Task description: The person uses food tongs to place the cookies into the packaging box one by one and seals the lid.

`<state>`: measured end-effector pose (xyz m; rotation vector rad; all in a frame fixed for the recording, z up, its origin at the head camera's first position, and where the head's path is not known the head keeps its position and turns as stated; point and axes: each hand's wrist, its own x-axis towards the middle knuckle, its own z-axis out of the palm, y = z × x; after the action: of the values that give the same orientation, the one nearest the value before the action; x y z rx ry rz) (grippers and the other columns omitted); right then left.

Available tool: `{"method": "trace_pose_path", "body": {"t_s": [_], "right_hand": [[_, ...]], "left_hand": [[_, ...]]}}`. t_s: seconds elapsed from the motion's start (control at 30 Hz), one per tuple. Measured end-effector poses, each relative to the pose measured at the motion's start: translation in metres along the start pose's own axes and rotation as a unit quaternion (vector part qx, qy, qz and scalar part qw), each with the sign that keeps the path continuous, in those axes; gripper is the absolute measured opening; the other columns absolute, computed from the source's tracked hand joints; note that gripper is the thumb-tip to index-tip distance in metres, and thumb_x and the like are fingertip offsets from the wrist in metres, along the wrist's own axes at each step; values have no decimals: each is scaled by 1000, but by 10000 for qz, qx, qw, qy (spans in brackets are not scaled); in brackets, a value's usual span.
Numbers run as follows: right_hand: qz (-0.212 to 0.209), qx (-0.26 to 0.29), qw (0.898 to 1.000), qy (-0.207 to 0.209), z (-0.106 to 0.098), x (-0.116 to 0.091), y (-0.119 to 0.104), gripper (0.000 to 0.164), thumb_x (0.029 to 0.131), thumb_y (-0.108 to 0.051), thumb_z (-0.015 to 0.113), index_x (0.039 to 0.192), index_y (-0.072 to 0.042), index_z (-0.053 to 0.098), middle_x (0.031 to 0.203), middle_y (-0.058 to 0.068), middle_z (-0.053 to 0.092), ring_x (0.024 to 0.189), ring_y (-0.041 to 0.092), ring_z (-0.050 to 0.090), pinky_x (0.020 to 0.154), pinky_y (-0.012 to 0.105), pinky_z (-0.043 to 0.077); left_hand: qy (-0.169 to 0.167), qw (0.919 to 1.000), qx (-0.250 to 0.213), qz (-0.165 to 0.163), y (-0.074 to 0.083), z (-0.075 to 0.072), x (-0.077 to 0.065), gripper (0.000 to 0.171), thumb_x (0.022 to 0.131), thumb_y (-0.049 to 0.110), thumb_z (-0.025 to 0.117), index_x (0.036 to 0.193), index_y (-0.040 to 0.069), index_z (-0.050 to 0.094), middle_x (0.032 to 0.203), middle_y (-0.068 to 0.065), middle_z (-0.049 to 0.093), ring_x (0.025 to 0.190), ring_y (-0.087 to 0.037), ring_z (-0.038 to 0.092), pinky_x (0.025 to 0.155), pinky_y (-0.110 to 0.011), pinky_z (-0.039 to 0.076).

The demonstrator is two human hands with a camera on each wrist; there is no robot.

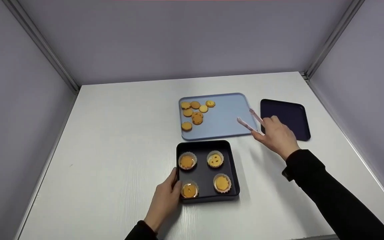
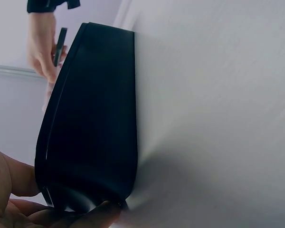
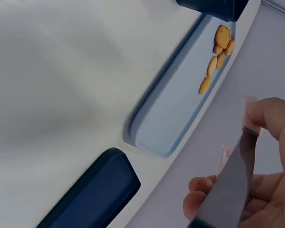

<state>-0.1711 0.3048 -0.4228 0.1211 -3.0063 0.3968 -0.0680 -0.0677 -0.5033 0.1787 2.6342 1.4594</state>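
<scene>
My left hand grips the left wall of a square black baking pan, its thumb over the rim; in the left wrist view the pan's outer side fills the middle. Inside stand several paper cups, each with a cookie in it, such as the scalloped cookie at back left and the cookie with holes at back right. My right hand holds tongs, metal with pinkish ends. Their tips stand apart with nothing between them, over the right end of a light blue tray.
Several loose cookies lie at the left end of the blue tray, behind the pan. A dark navy tray lies to the right, partly behind my right hand. Grey panels enclose the white table at the back and sides.
</scene>
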Motion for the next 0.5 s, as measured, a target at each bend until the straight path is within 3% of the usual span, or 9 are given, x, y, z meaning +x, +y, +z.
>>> {"method": "trace_pose_path", "body": {"t_s": [0.27, 0.5], "right_hand": [[201, -133, 9991, 336, 14, -3, 0, 46, 93, -41, 73, 88, 1, 55, 81, 16, 54, 61, 29, 52, 50, 44, 44], [369, 23, 9990, 240, 25, -8, 1, 47, 93, -40, 73, 85, 3, 54, 79, 19, 55, 59, 32, 56, 50, 47, 47]], "left_hand": [[17, 10000, 18, 13, 0, 0, 0, 52, 104, 8, 55, 151, -9, 41, 147, -29, 51, 134, -41, 53, 110, -54, 44], [10, 10000, 26, -4, -1, 0, 0, 53, 104, 9, 55, 152, -8, 41, 147, -28, 51, 134, -40, 53, 110, -54, 44]]}}
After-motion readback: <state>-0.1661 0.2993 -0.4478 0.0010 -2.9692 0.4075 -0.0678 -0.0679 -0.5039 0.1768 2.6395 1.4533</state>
